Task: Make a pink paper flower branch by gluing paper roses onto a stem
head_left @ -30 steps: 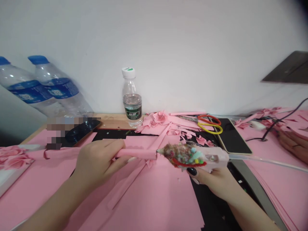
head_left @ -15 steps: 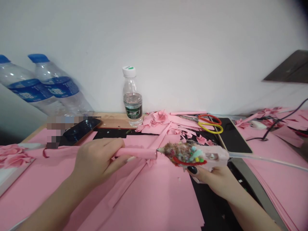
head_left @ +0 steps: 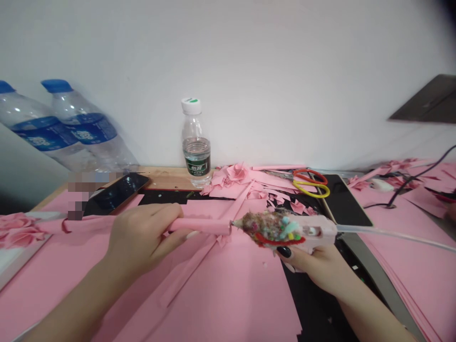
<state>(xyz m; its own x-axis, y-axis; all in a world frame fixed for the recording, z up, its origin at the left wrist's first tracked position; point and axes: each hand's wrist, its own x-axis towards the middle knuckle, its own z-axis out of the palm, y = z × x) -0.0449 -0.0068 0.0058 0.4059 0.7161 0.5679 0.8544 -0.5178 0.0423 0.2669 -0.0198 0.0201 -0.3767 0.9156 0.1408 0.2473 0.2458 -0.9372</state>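
Observation:
My left hand (head_left: 142,237) grips a slim rolled pink paper stem (head_left: 199,226) that runs level across the middle of the view. My right hand (head_left: 313,268) holds a pink hot glue gun (head_left: 317,232) from below, its body crusted with colourful pompoms and a red pipe-cleaner loop. The gun's metal nozzle (head_left: 232,223) meets the stem's right end. Where they touch, I cannot see any glue. A clear cord (head_left: 392,233) trails from the gun's back towards the right.
Pink paper sheets and strips cover the wooden table (head_left: 171,180). Behind stand a water bottle (head_left: 195,142) and cut paper flowers (head_left: 228,176). Red-and-yellow-handled scissors (head_left: 310,183), a tablet (head_left: 347,202), a phone (head_left: 117,194) and two large bottles (head_left: 71,126) lie nearby. A co-worker's hand (head_left: 451,211) edges the right.
The co-worker's hand has drawn back to the right edge, uncovering a pink sheet. My hands, the stem and the glue gun have stayed almost still.

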